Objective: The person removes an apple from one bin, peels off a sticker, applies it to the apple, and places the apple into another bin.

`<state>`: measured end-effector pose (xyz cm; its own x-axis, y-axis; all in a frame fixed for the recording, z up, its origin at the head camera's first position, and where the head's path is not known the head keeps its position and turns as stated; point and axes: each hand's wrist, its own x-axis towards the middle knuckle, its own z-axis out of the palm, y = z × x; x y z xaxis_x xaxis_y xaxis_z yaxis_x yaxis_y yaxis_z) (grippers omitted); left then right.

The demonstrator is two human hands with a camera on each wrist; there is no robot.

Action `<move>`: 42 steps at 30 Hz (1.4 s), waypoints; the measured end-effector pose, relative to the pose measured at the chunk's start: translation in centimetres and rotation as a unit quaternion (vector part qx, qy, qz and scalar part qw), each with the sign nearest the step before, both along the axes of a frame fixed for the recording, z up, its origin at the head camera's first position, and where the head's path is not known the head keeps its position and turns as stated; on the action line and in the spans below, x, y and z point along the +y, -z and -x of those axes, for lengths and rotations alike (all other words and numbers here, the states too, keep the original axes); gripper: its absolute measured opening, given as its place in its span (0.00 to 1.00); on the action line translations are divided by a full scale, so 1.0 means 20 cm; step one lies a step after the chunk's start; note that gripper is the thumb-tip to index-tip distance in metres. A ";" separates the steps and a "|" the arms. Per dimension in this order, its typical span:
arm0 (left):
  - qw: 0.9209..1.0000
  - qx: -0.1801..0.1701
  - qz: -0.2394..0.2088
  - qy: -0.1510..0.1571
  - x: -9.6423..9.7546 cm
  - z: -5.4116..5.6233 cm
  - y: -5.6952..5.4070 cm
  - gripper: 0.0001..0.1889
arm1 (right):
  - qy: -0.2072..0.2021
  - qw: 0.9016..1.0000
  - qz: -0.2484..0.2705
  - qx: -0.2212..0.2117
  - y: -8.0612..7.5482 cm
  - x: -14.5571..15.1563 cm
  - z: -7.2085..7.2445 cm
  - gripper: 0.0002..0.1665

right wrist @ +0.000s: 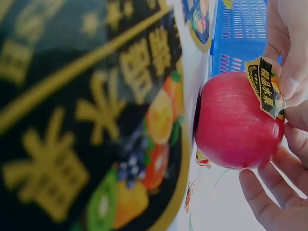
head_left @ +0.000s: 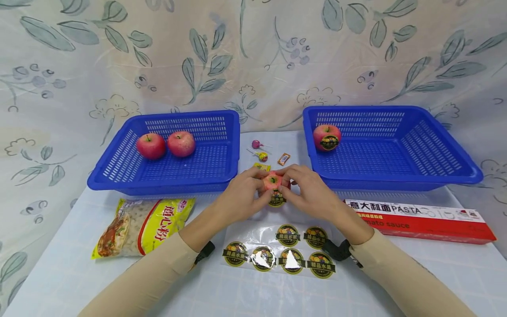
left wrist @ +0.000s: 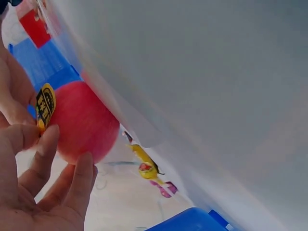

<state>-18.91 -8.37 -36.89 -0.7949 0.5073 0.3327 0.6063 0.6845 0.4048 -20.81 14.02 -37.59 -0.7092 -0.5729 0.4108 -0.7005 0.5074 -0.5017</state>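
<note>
Between both hands, just above the table, is a red apple (head_left: 273, 179). A round black and gold fruit sticker (right wrist: 266, 88) lies against its near side, with part of its edge standing off the skin. My left hand (head_left: 246, 193) grips the apple from the left, its thumb near the sticker. From the other side my right hand (head_left: 310, 191) holds the apple, with a thumb at the sticker too. In the right wrist view, fingertips (right wrist: 249, 179) touch the apple's lower side. A clear sheet (head_left: 253, 233) with several such stickers lies on the table nearer the body.
A blue basket (head_left: 186, 180) at left holds two apples (head_left: 181, 144). Another blue basket (head_left: 396, 178) at right holds one stickered apple (head_left: 326, 134). Lollipops (head_left: 257, 144) and wrapped candies (head_left: 284, 159) lie between them. A pasta bag (head_left: 142, 226) and a pasta box (head_left: 424, 224) flank the hands.
</note>
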 end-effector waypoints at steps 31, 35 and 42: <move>0.995 -0.064 0.078 0.010 0.01 0.05 0.00 0.28 | -0.058 0.989 -0.120 -0.066 -0.04 0.01 0.03 0.50; 0.995 -0.063 0.078 0.004 0.01 0.06 0.00 0.28 | -0.051 0.990 -0.118 -0.063 -0.02 0.00 0.05 0.51; 0.996 -0.068 0.049 0.032 -0.01 0.07 0.00 0.27 | -0.061 0.991 -0.105 -0.053 0.02 0.01 0.06 0.49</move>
<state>-20.29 -8.52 -36.86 -0.7936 0.5841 0.1703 0.5949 0.6862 0.4186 -21.96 14.31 -37.92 -0.6617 -0.7224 0.2006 -0.7126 0.5227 -0.4680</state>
